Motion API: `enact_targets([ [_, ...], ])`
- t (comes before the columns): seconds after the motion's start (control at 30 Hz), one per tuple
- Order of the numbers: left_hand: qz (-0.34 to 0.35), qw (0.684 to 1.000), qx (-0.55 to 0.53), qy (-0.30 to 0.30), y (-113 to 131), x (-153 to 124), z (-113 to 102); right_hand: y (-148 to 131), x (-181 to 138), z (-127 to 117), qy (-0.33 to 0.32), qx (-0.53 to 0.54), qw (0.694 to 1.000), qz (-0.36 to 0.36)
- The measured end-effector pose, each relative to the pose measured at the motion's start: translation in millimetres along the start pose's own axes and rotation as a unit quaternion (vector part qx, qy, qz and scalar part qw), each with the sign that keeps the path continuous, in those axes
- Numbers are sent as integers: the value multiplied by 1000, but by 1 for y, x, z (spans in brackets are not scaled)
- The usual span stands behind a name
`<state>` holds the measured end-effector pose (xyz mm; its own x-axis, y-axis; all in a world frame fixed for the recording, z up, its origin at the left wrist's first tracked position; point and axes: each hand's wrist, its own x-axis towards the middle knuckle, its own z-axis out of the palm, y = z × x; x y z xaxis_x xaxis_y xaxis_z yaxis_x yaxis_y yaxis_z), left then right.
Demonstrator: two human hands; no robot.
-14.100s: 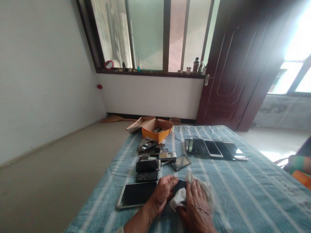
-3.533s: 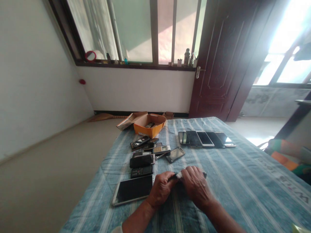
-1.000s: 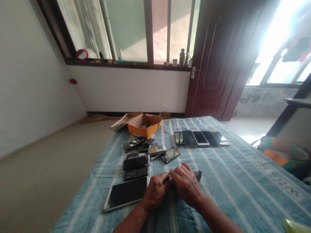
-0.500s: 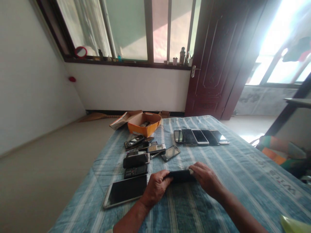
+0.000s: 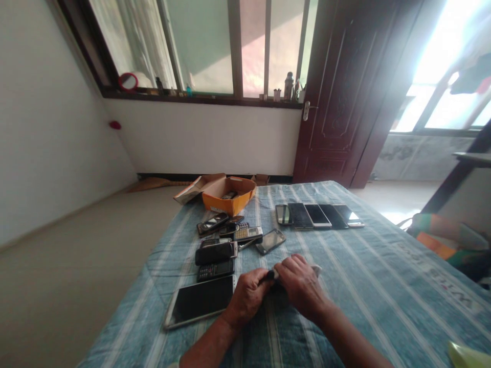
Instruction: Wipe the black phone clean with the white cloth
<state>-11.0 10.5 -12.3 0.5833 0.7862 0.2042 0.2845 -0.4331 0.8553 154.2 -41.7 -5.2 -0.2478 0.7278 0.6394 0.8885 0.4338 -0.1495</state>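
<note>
My left hand [image 5: 249,297] is closed on the left end of a dark phone [image 5: 269,276] held low over the striped blue cloth [image 5: 383,286]. My right hand [image 5: 301,288] lies over the phone, fingers curled on a white cloth [image 5: 316,269] whose corner sticks out at the right. The hands hide most of the phone. A large dark tablet [image 5: 200,306] lies flat just left of my left hand.
A pile of old phones [image 5: 226,243] lies beyond the tablet. Several smartphones sit in a row [image 5: 318,215] further back. An orange box [image 5: 229,194] stands at the far edge. The dark door [image 5: 345,97] and window are behind. Coloured fabric [image 5: 445,237] is at the right.
Half a second ago my right hand was at the phone's right end and the dark phone showed between the hands. Now the right hand has slid left over it, covering it.
</note>
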Motion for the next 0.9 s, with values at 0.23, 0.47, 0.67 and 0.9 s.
enact_targets([
  [0.23, 1, 1000, -8, 11, -1, 0, 1, -3, -1, 8, 72, 21, 997, -16],
  [0.47, -9, 1000, -19, 2, 2, 1, 1, 6, -7, 5, 81, 12, 997, 2],
  [0.67, -2, 1000, -3, 17, 2, 1, 0, -8, 1, 14, 88, 19, 996, -9],
  [0.9, 1, 1000, -25, 10, 1, 1, -1, -18, 7, 21, 86, 11, 996, 6],
])
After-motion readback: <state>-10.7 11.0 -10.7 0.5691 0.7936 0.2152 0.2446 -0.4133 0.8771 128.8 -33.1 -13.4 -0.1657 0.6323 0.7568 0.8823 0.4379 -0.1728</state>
